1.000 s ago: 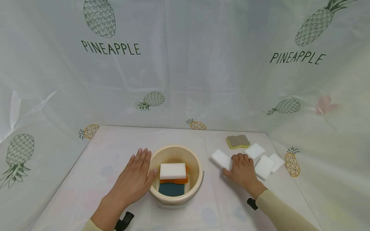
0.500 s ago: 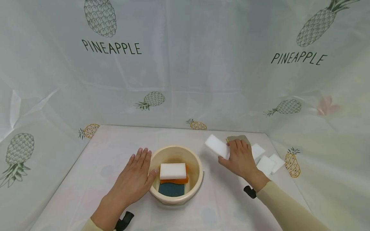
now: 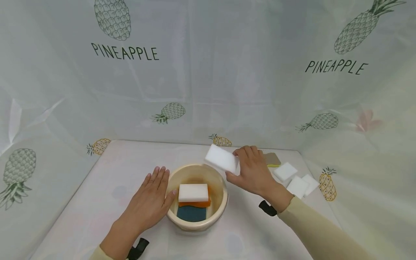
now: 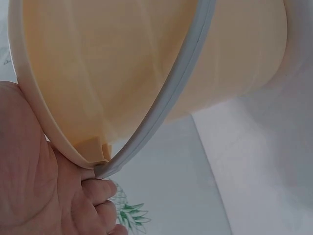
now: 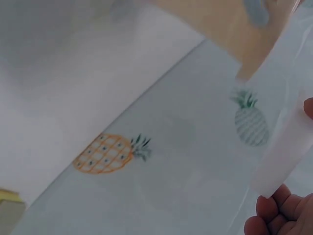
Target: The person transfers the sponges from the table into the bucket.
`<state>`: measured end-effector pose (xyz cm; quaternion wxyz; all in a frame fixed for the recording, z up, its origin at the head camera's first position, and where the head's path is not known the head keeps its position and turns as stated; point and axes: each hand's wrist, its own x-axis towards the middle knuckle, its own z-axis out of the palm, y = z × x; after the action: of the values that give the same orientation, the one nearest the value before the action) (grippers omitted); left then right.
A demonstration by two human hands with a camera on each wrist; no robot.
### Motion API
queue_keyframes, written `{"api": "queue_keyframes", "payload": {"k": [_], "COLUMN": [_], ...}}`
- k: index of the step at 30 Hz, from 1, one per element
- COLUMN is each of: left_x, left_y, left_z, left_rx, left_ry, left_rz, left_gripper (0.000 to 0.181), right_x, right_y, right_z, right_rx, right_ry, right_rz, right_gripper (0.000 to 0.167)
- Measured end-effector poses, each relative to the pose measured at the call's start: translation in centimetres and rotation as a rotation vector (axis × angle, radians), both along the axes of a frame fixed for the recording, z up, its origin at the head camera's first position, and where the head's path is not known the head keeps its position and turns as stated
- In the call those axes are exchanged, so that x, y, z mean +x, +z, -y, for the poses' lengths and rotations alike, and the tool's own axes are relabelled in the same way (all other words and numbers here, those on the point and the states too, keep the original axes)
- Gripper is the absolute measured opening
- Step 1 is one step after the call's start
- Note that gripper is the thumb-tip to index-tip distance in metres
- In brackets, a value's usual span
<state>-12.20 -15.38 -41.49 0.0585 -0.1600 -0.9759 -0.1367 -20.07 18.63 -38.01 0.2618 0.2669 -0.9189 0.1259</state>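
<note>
A cream bucket (image 3: 223,200) with a grey handle (image 4: 166,98) stands at the middle of the table. Inside it lie a white sponge (image 3: 193,192), an orange sponge (image 3: 203,204) under that, and a dark blue-green piece (image 3: 191,213). My left hand (image 3: 151,200) rests against the bucket's left rim, fingers straight. Between thumb and fingers, my right hand (image 3: 251,171) grips another white sponge (image 3: 221,157), held up just beyond the bucket's back right rim. The right wrist view shows that sponge (image 5: 283,152) edge-on.
Several white sponges (image 3: 297,186) lie at the table's right side. Behind them is a grey and yellow sponge (image 3: 272,159), partly hidden by my right hand. A pineapple-print sheet (image 3: 208,72) hangs at the back and sides of the white table (image 3: 130,155).
My right hand has lifted a white sponge off the table on the right and carried it left to the bucket's back rim. The left hand has stayed on the rim.
</note>
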Motion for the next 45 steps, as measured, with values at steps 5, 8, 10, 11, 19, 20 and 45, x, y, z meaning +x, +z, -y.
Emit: {"api": "queue_keyframes", "payload": {"k": [5,8,10,11,19,20,45], "left_x": [-0.1,-0.1,0.0,0.0,0.0,-0.1,0.0], "left_y": [0.0,0.0,0.0,0.0,0.1,0.1,-0.1], "left_z": [0.1,0.1,0.1,0.1,0.1,0.1,0.0], "left_rx": [0.002,-0.005,-0.008,-0.007,-0.006,-0.005,-0.010], "left_ry": [0.005,0.006,0.007,0.007,-0.003,-0.004,-0.002], "left_rz": [-0.004,-0.004,-0.005,-0.006,-0.019,-0.021,-0.002], "left_gripper": [0.074,0.074,0.074,0.074,0.075,0.075,0.076], "right_x": [0.6,0.9,1.1,1.1,1.2,1.2,0.7], "right_y": [0.2,0.1,0.1,0.0,-0.6,-0.7,-2.0], "right_z": [2.5,3.5,4.0,4.2,5.2,5.3,6.1], "right_rx": [0.051,0.084,0.105,0.114,0.176,0.182,0.277], "right_ry": [0.069,0.104,0.121,0.127,0.155,0.159,0.176], "right_rz": [0.075,0.122,0.144,0.153,0.206,0.205,0.235], "right_gripper": [0.053,0.055,0.056,0.056,0.057,0.057,0.058]}}
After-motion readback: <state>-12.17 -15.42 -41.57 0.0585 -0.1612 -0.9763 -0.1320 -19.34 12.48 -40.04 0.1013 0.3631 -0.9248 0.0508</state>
